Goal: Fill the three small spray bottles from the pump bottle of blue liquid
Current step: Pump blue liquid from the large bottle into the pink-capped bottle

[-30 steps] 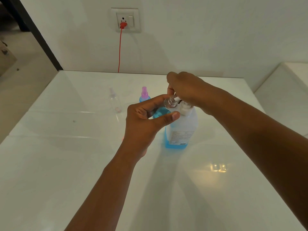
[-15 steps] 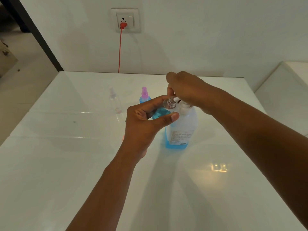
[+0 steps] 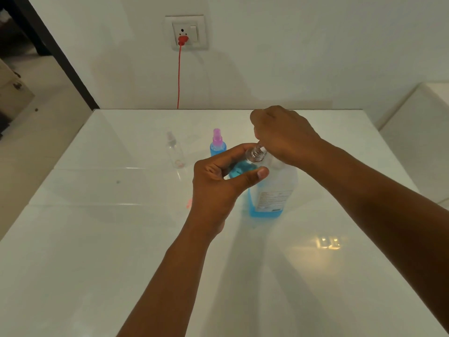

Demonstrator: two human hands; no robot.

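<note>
White walls back a glossy white table (image 3: 97, 263), seen from above through a camera worn on the person's head. Everything below is placed relative to the pump bottle (image 3: 272, 190), a tall clear bottle with a label and blue liquid showing low at its base, standing near the middle of the table.

Directly over the pump bottle's head, the right hand (image 3: 284, 135) presses down with fingers curled around the pump top, hiding it. Just left of the pump bottle, the left hand (image 3: 218, 186) grips a small open spray bottle (image 3: 250, 161), thumb and fingers wrapped around its body, tilting its threaded neck up to the pump's spout. Blue liquid already sits inside it.

Behind and left of the pump bottle stands a second spray bottle (image 3: 218, 143), filled blue and capped in pink. Farther left stands a third spray bottle (image 3: 175, 152), clear and seemingly empty. A small pink object (image 3: 189, 203), probably the loose spray cap, lies on the table to the left of the pump bottle, partly hidden by the left wrist.

On the wall behind, a red plug and cord (image 3: 179, 69) hang from a socket.

Risk, as a judgement: if the narrow neck slips off the spout during a press, liquid would squirt onto the fingers and table. Pressing hard could also tip the nearly empty pump bottle.
</note>
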